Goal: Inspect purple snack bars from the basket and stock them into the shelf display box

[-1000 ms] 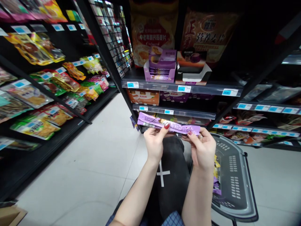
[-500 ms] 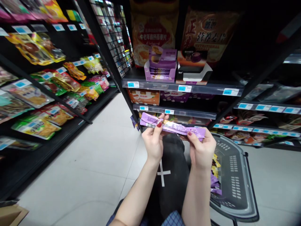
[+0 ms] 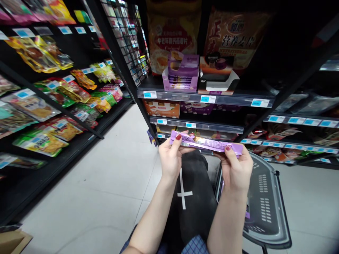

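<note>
A long, narrow purple sachet (image 3: 205, 143) is stretched level between my two hands, in front of the lowest shelf. My left hand (image 3: 171, 155) pinches its left end, thumb on top. At the other end my right hand (image 3: 235, 164) grips it between thumb and fingers. Whether one sachet or several lie together I cannot tell. On the shelf beyond stands an opened purple display box (image 3: 181, 79) with similar purple sachets in it. Beside that is an orange and black display box (image 3: 218, 79) with a white front.
A dark grey shopping basket (image 3: 265, 190) stands on the floor to my right, with a bit of purple packaging showing beside my forearm. Shelves of bagged snacks (image 3: 42, 141) line the left. A cardboard box (image 3: 16, 241) sits at the lower left. My knee (image 3: 194, 183) is below my hands.
The sachet has moved to the right with my hands, and my left hand now grips nearer its left end. My right forearm now covers the yellow and purple packets in the basket.
</note>
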{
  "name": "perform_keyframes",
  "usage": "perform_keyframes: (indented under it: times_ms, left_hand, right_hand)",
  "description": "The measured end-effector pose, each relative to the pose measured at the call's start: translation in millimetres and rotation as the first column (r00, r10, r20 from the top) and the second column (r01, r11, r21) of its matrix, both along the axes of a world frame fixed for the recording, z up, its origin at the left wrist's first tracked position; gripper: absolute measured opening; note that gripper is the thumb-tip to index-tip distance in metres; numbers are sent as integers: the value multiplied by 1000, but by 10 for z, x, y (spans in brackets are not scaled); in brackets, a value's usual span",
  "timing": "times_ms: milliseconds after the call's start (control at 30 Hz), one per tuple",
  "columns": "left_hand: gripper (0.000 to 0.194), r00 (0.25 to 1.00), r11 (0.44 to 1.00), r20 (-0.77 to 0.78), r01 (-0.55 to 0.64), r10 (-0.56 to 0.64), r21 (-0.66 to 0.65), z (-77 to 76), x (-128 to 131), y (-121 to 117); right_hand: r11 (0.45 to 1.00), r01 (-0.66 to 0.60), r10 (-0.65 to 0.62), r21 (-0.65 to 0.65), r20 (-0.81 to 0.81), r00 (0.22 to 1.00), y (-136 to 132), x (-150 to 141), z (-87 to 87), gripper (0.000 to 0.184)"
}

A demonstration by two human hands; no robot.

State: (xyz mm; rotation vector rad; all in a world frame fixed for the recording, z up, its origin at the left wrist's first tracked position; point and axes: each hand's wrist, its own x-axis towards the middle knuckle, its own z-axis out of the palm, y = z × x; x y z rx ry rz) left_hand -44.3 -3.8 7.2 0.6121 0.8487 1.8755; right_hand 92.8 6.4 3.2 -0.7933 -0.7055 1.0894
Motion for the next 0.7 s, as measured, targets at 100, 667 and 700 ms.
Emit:
perform_keyframes:
  times_ms: [100,667,700]
  left_hand:
    - [25,999,999,-26,43,-44,-32,15,-24,7]
    - [27,990,991,101,108,-100,-78,-27,88,-2]
    - [27,989,990,104,113,-104,-83,-32,76,5]
  right_hand:
    - [994,112,-111,-22,10,994,12,-39,-1,22]
    - [948,317,-317,14,71,946,18,45,-71,20]
    - [949,314,-315,15,80,946,13,47,-70,20]
